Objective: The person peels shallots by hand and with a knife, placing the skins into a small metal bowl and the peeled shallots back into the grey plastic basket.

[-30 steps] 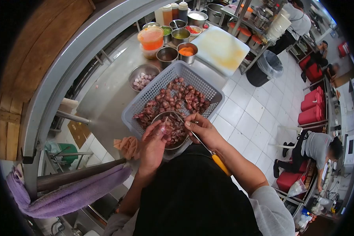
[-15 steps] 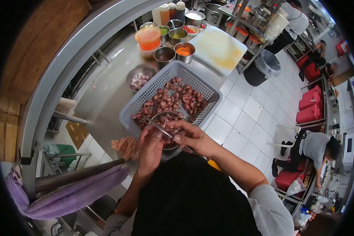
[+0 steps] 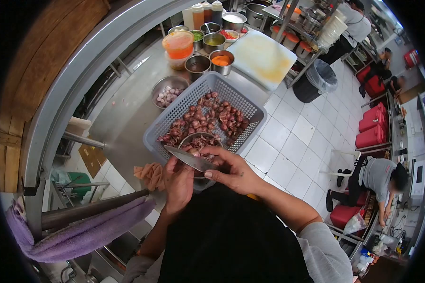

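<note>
My right hand (image 3: 233, 173) is closed on a knife (image 3: 190, 159), its broad blade pointing left and turned flat side up. My left hand (image 3: 178, 185) is closed beneath the blade, its fingertips around a shallot (image 3: 194, 152) mostly hidden by the knife. Below both hands a metal bowl (image 3: 216, 142) with reddish skins sits inside a grey perforated basket (image 3: 151, 137). Unpeeled shallots (image 3: 198, 121) lie loose across the basket. Beyond its left rim, a steel bowl (image 3: 159, 86) contains pale peeled shallots (image 3: 170, 96).
A crumpled orange-brown cloth (image 3: 149, 176) lies left of my hands. Sauce pots (image 3: 197, 66), an orange-filled tub (image 3: 178, 45) and a white cutting board (image 3: 259, 59) stand behind the basket. A purple towel (image 3: 89, 231) hangs over a bar. A co-worker (image 3: 380, 177) bends at the right counter.
The knife blade has turned from nearly edge-on to showing its flat side. My right hand has rolled with it, and my left fingers have dropped slightly beneath the blade.
</note>
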{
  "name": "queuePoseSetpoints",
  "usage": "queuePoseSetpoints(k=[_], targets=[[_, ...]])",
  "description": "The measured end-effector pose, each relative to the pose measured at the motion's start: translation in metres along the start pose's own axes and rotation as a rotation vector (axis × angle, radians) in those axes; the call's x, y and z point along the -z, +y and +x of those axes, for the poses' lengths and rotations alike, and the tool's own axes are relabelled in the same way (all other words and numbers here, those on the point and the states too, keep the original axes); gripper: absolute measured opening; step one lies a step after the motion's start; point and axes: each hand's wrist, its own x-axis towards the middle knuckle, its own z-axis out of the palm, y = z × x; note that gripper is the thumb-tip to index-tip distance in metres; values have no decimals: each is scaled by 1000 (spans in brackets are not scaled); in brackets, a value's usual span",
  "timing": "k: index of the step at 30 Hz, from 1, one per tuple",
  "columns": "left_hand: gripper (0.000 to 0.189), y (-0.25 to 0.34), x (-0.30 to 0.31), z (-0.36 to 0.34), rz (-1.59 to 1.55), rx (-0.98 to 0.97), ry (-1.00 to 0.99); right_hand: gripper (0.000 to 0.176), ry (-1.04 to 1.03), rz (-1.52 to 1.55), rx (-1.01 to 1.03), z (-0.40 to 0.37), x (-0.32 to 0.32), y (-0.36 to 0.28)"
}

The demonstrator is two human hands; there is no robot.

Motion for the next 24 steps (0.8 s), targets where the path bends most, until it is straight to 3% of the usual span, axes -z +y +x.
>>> queuePoseSetpoints(k=[10, 13, 16, 20, 24], targets=[[35, -13, 0, -11, 90, -73, -12, 38, 91, 5, 109, 5, -10, 7], [33, -15, -8, -12, 227, -83, -52, 29, 118, 235, 71, 10, -3, 8], [32, 1, -25, -4, 27, 31, 15, 21, -2, 544, -176, 11, 12, 4], [32, 7, -20, 4, -70, 119, -102, 22, -4, 622, -217, 12, 16, 8], [32, -2, -17, 2, 33, 89, -22, 21, 0, 577, -208, 11, 14, 11]])
